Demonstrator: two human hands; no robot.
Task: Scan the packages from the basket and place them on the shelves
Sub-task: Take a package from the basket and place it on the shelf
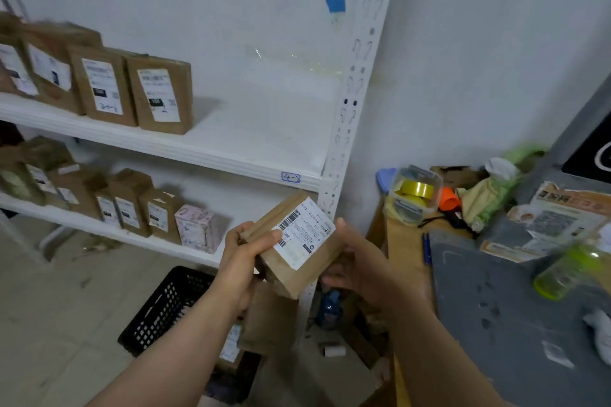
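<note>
A: The person holds a brown package (294, 251) in front of the white shelf post (350, 109), label up. The left hand (243, 249) is closed round its left end, thumb across the label's edge. The right hand (355, 263) cups the right side from beneath with its fingers curled, and the thumb stands up beside the label.

B: What might go wrong?

A: The thumb lies near a barcode — it could block a scan. No scanner shows in either hand, so one hand would probably have to let go, and a one-handed hold on a smooth parcel could slip.

B: And the containers?

A: The black basket (165, 304) sits on the floor left of the post's foot, and more brown parcels (267, 320) show beneath the hands, though whether they lie inside it cannot be told. Right of the post, a clear tub (413, 195) holds yellow tape rolls. Left of the post, the upper shelf (231, 149) carries a row of parcels — with bare room beside it.
</note>
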